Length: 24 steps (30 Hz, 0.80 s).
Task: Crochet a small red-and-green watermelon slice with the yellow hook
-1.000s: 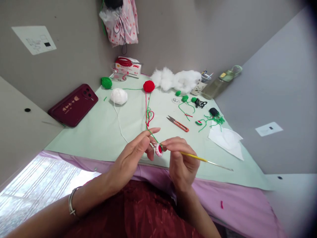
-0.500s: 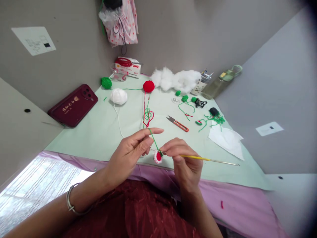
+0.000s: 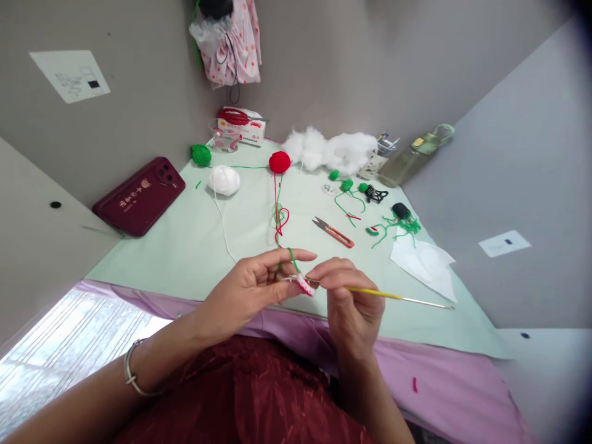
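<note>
At the table's [image 3: 161,266] near edge, my half-curled left hand [image 3: 252,287] pinches unfinished-looking crochet [image 3: 305,285], yarn [image 3: 294,260] attached; my closed right hand [image 3: 351,293], a hook [image 3: 391,294].

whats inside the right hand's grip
A slim yellow-handled metal crochet hook, showing on both sides of the right hand; the gripped stretch is covered.

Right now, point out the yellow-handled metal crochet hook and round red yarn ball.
Yellow-handled metal crochet hook [image 3: 391,296]: head view, yellow grip.
Round red yarn ball [image 3: 279,162]: head view, front middle.
</note>
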Motion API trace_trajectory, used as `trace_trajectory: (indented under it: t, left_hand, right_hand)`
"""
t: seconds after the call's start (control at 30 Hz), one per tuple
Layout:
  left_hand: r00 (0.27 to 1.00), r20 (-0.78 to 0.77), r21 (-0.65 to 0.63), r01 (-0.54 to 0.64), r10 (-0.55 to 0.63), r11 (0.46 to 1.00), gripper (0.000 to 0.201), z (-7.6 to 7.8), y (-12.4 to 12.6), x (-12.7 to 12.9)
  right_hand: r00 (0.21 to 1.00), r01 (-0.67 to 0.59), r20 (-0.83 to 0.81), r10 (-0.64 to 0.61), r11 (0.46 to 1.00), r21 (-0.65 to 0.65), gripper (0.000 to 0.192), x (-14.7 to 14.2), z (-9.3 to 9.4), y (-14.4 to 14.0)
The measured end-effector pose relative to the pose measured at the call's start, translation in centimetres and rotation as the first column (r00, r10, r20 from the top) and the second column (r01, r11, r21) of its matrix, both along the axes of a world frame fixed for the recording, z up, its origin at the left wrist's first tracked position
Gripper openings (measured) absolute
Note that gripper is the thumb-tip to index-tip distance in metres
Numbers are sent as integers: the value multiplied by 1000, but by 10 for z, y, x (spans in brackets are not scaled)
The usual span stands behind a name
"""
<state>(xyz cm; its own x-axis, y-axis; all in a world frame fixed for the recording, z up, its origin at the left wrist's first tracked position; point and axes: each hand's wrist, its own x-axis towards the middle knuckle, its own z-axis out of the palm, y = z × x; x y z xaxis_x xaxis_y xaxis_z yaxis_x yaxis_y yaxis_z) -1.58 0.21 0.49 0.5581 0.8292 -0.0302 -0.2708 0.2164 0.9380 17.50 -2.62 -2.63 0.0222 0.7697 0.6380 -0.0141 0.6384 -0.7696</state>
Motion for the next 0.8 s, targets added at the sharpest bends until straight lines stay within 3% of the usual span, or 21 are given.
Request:
trace_trajectory:
  t: [0.13,0.3,0.37,0.5,0.57,0.63,0.8]
  left_hand:
    - [998,-66,176,-3,15,984,25,1,3,-4]
    - [974,-142,387,-112,179,915,30,-4,0,-5]
    - [949,-131,525,-179,287,832,32,-7,-1,-4]
    - [881,-11,791,-282,473,543,34,-14,-2,-3]
    - [857,41,820,-323,514,472,33,-16,-4,-4]
    - [837,49,778,-374,544,504,30,-17,-7,-3]
    - [858,-35,465,-439,512,768,20,-17,-13,1]
  right_hand:
    - [1000,-24,-1,24,1000,-19,17,2,0,0]
    - [995,-32,91,30,999,21,18,4,3,-2]
    - [985,-13,173,3,998,57,20,5,6,-4]
    - [945,70,307,-109,988,136,28,3,9,-11]
    - [923,116,345,-172,977,177,33,1,6,-13]
    - [897,159,371,-241,958,238,38,-1,2,-15]
    - [825,200,447,-345,919,341,42,-4,-5,-17]
